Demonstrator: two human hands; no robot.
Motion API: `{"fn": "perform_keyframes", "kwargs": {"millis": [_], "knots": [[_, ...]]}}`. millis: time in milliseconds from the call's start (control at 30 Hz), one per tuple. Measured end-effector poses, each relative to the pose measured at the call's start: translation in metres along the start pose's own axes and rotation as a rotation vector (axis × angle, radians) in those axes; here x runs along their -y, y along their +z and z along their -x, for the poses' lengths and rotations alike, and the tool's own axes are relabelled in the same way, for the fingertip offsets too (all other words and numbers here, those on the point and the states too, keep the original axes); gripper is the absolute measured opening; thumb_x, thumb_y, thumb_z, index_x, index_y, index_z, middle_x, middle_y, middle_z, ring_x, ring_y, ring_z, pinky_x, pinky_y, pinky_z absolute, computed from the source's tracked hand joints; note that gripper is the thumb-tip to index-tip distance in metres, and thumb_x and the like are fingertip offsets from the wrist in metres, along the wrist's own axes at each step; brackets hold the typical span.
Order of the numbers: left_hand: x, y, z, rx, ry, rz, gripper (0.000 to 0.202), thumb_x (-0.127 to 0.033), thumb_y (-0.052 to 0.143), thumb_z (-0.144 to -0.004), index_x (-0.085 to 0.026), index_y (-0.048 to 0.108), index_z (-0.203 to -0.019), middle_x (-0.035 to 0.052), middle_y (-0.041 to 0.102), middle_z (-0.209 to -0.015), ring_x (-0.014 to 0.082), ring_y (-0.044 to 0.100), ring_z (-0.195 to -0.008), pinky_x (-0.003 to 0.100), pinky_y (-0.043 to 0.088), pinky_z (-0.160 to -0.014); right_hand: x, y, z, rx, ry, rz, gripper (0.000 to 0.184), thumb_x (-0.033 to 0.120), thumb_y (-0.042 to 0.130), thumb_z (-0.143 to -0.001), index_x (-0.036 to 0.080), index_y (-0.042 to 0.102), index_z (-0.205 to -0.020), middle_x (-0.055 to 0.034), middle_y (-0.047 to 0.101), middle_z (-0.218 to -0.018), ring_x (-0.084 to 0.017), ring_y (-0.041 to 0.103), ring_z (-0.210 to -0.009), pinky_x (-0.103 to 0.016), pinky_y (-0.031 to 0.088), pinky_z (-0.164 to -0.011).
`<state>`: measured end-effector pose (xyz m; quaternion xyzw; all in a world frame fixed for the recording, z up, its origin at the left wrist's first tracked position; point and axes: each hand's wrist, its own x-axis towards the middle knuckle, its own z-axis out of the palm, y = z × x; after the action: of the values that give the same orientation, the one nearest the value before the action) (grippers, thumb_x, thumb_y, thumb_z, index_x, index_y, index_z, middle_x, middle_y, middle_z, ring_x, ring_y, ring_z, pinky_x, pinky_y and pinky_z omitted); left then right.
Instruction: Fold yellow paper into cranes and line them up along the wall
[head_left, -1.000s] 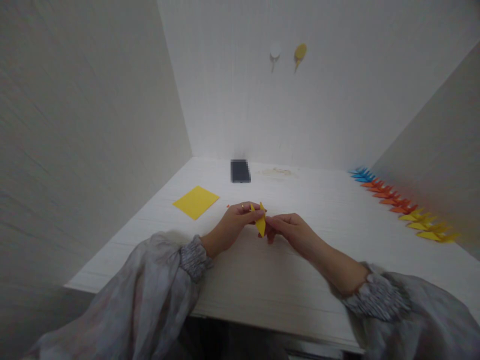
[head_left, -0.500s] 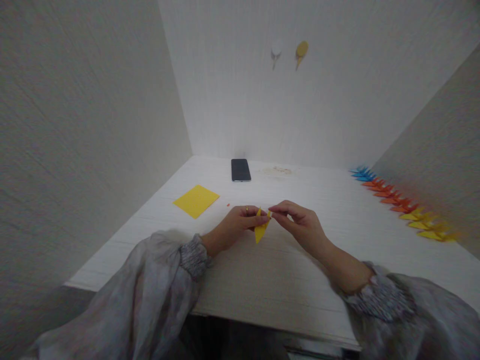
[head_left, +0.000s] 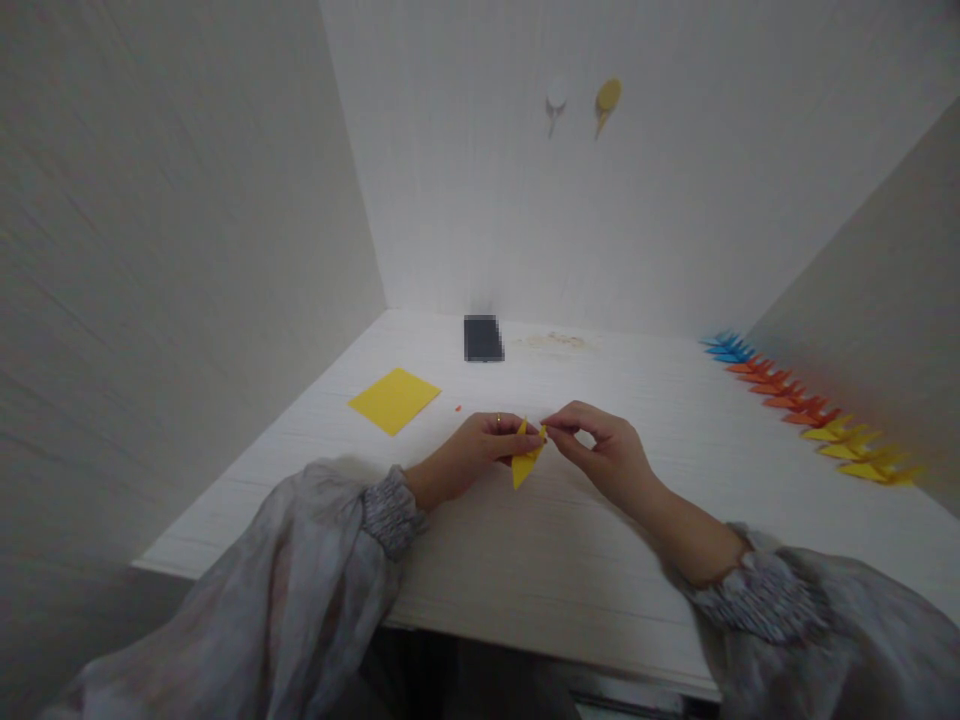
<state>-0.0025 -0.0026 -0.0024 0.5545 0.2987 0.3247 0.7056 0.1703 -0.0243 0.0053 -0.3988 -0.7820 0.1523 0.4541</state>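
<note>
A small folded yellow paper crane is held above the middle of the white table. My left hand pinches its body between thumb and fingers, and a gold ring shows on one finger. On the other side, my right hand has thumb and index fingertip closed on the crane's small upper tip. The fold between the fingertips is too small to make out. A flat square of yellow paper lies to the left of my hands.
A dark phone-like slab, blurred out, lies near the back wall. Along the right side runs a row of blue, orange and yellow paper cranes. A tiny orange scrap is beside the yellow square. Two round hooks are on the wall.
My right thumb and index finger have drawn closer together at the crane's tip. My left hand keeps its hold. The whole view has shifted very slightly.
</note>
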Motion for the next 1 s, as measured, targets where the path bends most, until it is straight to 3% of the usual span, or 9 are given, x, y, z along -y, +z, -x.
{"fn": "perform_keyframes", "kwargs": {"millis": [367, 567, 800, 1000], "knots": [[-0.0001, 0.0007, -0.0005, -0.014, 0.006, -0.025, 0.026, -0.035, 0.066, -0.063, -0.013, 0.063, -0.076, 0.0003, 0.057, -0.069, 0.0084, 0.047, -0.062, 0.022, 0.034, -0.061, 0.0009, 0.0003, 0.0015, -0.025, -0.133, 0.125, 0.008, 0.016, 0.052, -0.076, 0.018, 0.060, -0.079, -0.0012, 0.057, -0.066, -0.012, 0.051, -0.061, -0.028, 0.043, -0.061], [0.0011, -0.0011, -0.0018, -0.039, 0.046, -0.069, 0.024, -0.034, 0.065, -0.064, -0.013, 0.063, -0.074, -0.0007, 0.056, -0.066, 0.0076, 0.046, -0.060, 0.021, 0.033, -0.059, -0.0013, 0.0014, 0.0002, -0.012, -0.036, 0.002, 0.018, 0.018, 0.053, -0.077, 0.019, 0.058, -0.094, -0.0028, 0.060, -0.078, -0.012, 0.053, -0.067, -0.027, 0.045, -0.063], [0.0059, -0.0025, -0.0073, -0.098, 0.070, -0.045, 0.020, -0.023, 0.070, -0.059, -0.013, 0.062, -0.074, 0.0007, 0.061, -0.073, 0.0093, 0.052, -0.066, 0.024, 0.038, -0.067, -0.0027, 0.0042, -0.0007, 0.045, 0.019, -0.020, 0.006, 0.021, 0.056, -0.076, 0.019, 0.061, -0.075, -0.0019, 0.059, -0.069, -0.012, 0.053, -0.062, -0.024, 0.044, -0.056], [0.0042, -0.0049, -0.0076, -0.197, 0.066, 0.039, 0.035, -0.019, 0.068, -0.062, -0.015, 0.054, -0.094, 0.0052, 0.058, -0.092, 0.0122, 0.057, -0.077, 0.029, 0.042, -0.076, -0.0047, 0.0032, 0.0006, -0.039, 0.003, 0.063, 0.008, 0.019, 0.053, -0.077, 0.018, 0.061, -0.075, -0.0019, 0.058, -0.068, -0.011, 0.051, -0.059, -0.023, 0.042, -0.054]]}}
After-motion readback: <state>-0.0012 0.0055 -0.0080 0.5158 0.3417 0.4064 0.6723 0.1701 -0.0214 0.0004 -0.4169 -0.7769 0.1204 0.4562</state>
